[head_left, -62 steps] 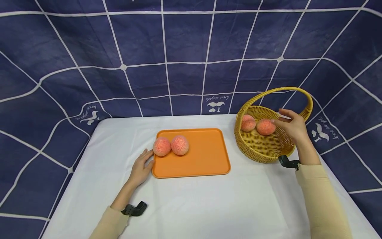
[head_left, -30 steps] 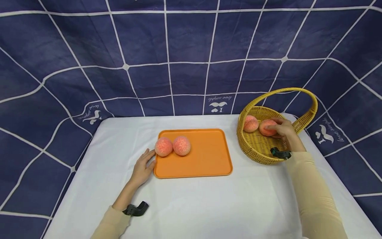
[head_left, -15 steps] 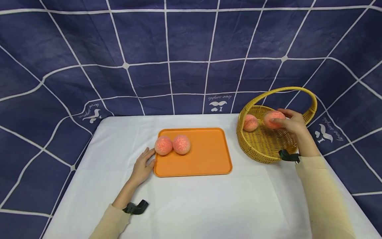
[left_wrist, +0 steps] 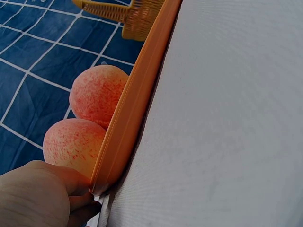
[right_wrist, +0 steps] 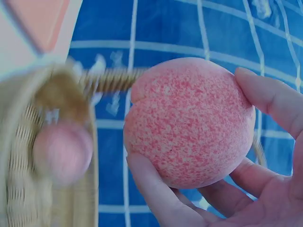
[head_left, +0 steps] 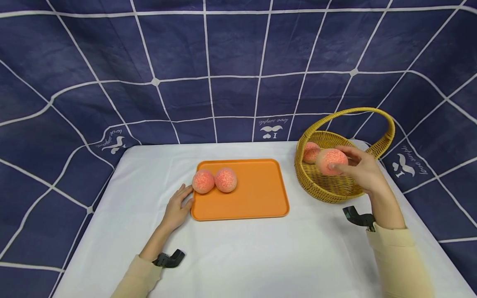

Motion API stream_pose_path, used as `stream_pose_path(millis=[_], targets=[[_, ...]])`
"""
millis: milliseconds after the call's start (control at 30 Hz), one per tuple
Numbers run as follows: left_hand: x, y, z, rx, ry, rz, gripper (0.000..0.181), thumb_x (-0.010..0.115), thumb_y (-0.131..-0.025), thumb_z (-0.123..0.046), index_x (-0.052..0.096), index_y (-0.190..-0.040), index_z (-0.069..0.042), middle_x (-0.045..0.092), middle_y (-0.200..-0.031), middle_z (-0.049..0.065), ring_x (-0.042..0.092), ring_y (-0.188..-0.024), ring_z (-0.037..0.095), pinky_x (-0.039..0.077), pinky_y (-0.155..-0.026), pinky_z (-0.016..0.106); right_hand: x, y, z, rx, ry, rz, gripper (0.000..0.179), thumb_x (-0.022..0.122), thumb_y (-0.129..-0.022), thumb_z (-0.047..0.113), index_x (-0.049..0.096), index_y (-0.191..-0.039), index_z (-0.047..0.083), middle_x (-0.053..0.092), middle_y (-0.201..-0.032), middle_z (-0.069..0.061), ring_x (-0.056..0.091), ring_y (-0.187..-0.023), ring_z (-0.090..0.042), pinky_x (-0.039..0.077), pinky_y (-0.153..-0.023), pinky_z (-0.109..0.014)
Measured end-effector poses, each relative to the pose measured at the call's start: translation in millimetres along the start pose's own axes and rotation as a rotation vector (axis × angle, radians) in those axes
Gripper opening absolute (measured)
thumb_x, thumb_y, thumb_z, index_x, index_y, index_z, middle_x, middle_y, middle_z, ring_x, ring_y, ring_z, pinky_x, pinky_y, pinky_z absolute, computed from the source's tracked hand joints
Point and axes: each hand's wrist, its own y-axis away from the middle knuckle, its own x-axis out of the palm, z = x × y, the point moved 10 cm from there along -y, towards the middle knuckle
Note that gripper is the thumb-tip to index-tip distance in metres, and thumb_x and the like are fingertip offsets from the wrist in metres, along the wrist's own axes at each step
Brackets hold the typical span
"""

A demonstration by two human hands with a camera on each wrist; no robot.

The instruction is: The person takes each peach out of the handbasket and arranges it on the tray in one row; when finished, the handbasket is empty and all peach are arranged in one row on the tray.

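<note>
My right hand (head_left: 367, 169) holds a pink-red speckled peach (head_left: 332, 162) between thumb and fingers, raised over the wicker basket (head_left: 316, 188). In the right wrist view this peach (right_wrist: 191, 123) fills the middle, fingers spread around its sides. Behind it, another peach (head_left: 311, 152) lies at the basket's left side. My left hand (head_left: 177, 209) rests on the table at the left edge of the orange tray (head_left: 257, 194), its fingertips touching the rim. Two more peaches, a left one (head_left: 203, 181) and a right one (head_left: 225, 180), sit side by side in the tray's upper left corner.
The basket's tall arched handle (head_left: 350, 111) rises behind and beside my right hand. A white cloth (head_left: 238, 256) covers the table. Dark blue cloth with white grid lines (head_left: 234, 54) hangs around the back and sides.
My right hand reached into the basket, took hold of a peach and lifted it, then shifted it slightly left and toward me. The left hand and tray stay in place.
</note>
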Motion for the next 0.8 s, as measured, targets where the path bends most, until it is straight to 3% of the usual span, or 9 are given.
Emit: stream_pose_path(millis=[133,333,567,800], targets=[[0.2,0.1,-0.5,0.01,0.001,-0.002,0.045,0.054,-0.099,-0.01,0.047,-0.14,0.007,0.046,-0.146,0.025,0.026,-0.145,0.045,0.016,-0.119,0.061,28.2,4.5,22.5,-0.063,-0.01,0.066,0.06,0.074,-0.087,0.013,0.049,-0.14,0.0,0.057,-0.12,0.007,0.055,-0.101,-0.003,0.054,-0.076,-0.013],[0.0,0.0,-1.3,0.019,-0.003,-0.009,0.044,0.054,-0.098,-0.009,0.048,-0.139,0.008,0.047,-0.145,0.026,0.027,-0.144,0.046,0.017,-0.119,0.062,78.7,-3.4,38.0,-0.083,-0.028,0.166,0.062,0.076,-0.082,0.01,0.052,-0.139,0.001,0.052,-0.14,-0.018,0.053,-0.115,-0.03,0.048,-0.081,-0.012],[1.2,-0.4,0.3,-0.011,0.008,0.01,0.045,0.055,-0.097,-0.007,0.048,-0.14,0.005,0.046,-0.147,0.023,0.026,-0.146,0.043,0.015,-0.12,0.059,142.9,-21.1,37.6,-0.085,-0.096,0.262,0.06,0.079,-0.076,0.006,0.058,-0.132,0.002,0.059,-0.132,-0.018,0.056,-0.112,-0.033,0.049,-0.082,-0.023],[1.0,-0.1,3.5,-0.046,0.014,0.024,0.047,0.055,-0.097,-0.007,0.047,-0.142,0.003,0.045,-0.149,0.02,0.024,-0.147,0.04,0.013,-0.122,0.057,190.8,-33.9,39.2,-0.074,-0.107,0.324,0.061,0.078,-0.074,0.005,0.059,-0.132,0.001,0.062,-0.125,-0.021,0.056,-0.109,-0.034,0.047,-0.081,-0.026]])
